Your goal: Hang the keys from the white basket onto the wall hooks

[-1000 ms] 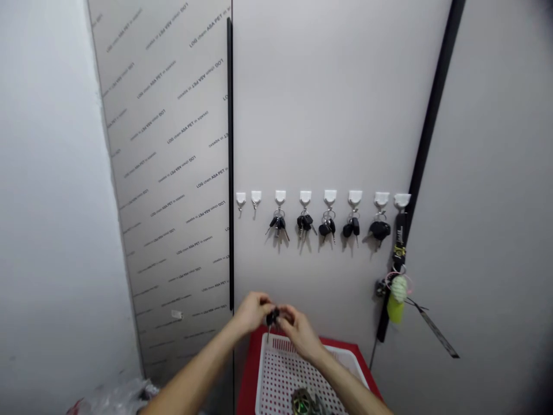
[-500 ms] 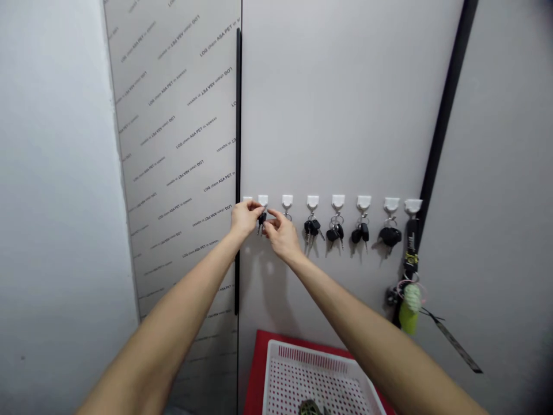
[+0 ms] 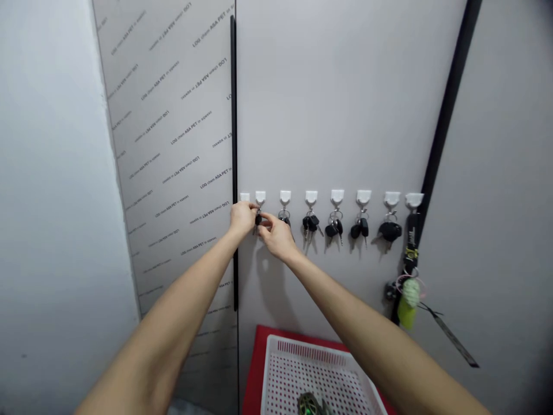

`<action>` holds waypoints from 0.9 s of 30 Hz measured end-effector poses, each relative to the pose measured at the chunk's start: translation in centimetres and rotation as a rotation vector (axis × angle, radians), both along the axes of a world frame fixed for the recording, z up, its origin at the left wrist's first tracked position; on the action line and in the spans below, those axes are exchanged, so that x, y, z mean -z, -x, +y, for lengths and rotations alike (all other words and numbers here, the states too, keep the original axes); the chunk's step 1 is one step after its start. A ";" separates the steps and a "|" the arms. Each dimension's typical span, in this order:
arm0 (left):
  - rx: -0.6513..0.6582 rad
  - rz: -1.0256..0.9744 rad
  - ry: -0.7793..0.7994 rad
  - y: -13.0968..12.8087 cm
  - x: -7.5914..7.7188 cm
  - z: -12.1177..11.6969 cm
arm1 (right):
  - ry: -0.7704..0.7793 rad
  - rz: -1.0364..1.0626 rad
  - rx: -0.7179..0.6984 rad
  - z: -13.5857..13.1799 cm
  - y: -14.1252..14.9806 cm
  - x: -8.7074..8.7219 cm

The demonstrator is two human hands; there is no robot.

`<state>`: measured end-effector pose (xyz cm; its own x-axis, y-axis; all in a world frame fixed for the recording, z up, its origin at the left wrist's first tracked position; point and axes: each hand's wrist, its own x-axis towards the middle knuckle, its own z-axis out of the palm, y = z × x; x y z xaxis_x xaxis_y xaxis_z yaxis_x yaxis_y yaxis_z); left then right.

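A small bunch of keys (image 3: pixel 258 219) with black heads hangs below the second white hook (image 3: pixel 260 197) from the left. My left hand (image 3: pixel 243 218) pinches it from the left, near its ring just under the hook. From the right, my right hand (image 3: pixel 277 237) has thumb and fingertips closed at the black key heads. Both hands partly hide this bunch. Right beside my right hand, another key bunch (image 3: pixel 284 217) hangs on the third hook (image 3: pixel 285 197), half covered by my fingers.
More key bunches (image 3: pixel 311 222) hang rightward along the row of hooks. A black strap (image 3: pixel 412 233) with a green pendant (image 3: pixel 406 313) hangs at the far right. Below, a white perforated basket (image 3: pixel 270 369) on a red surface (image 3: pixel 254 369) holds a dark green object (image 3: pixel 308 403). A black vertical handle (image 3: pixel 234 115) stands left.
The ring under the second hook now shows. My right fingers have come closer in around the keys, slightly lower and left. The view has shifted slightly.
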<state>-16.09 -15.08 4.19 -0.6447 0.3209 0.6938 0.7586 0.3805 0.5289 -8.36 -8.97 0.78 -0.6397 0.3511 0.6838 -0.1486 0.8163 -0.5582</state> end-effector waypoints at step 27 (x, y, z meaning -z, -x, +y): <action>0.666 -0.205 0.889 -12.5 27.9 0.3 | -0.092 -0.998 -0.003 4.6 -16.6 23.5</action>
